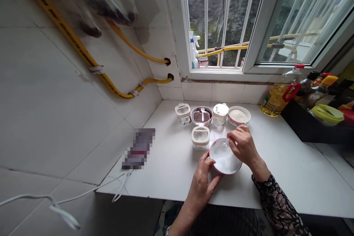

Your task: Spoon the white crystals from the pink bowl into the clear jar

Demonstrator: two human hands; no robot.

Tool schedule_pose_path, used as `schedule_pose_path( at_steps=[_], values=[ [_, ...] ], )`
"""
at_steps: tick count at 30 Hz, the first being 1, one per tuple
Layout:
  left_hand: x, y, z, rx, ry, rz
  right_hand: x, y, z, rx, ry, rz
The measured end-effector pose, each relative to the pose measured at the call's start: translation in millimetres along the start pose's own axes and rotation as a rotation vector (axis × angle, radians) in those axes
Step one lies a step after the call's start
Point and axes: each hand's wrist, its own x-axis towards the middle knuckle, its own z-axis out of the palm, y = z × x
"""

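My left hand grips the near left side of a white bowl with a pinkish rim, thumb and fingers around its edge. White grains or powder lie in the bowl. Pinched in my right hand is a small whitish spoon, its tip down in the bowl. Just behind the bowl stands a clear lidded jar. Farther back are another clear jar, a bowl of dark reddish contents with a white spoon on it, a third jar and a bowl of pale grains.
A blurred-out dark phone-like object lies left on the white counter, near a white cable. An oil bottle and a black rack of bottles stand at the right. Yellow pipes run along the left wall.
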Motion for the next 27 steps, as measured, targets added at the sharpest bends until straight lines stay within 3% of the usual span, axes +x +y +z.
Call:
schedule_pose_path(
  at_steps=[4,8,15,22,27],
  values=[
    [0,-1,1.3,-0.008,-0.004,-0.002,-3,0,12,0.073,-0.096,0.131],
    [0,-1,1.9,-0.003,0.004,0.001,-2,6,12,0.176,-0.04,0.304],
    [0,0,0.5,0.009,0.001,0.004,0,11,2,0.35,-0.004,0.481],
    [0,-2,1.9,0.003,0.015,0.0,0,10,7,0.229,0.011,0.402],
    [-1,-2,1.7,-0.013,0.008,-0.008,-2,12,9,0.235,0.003,0.432]
  ],
)
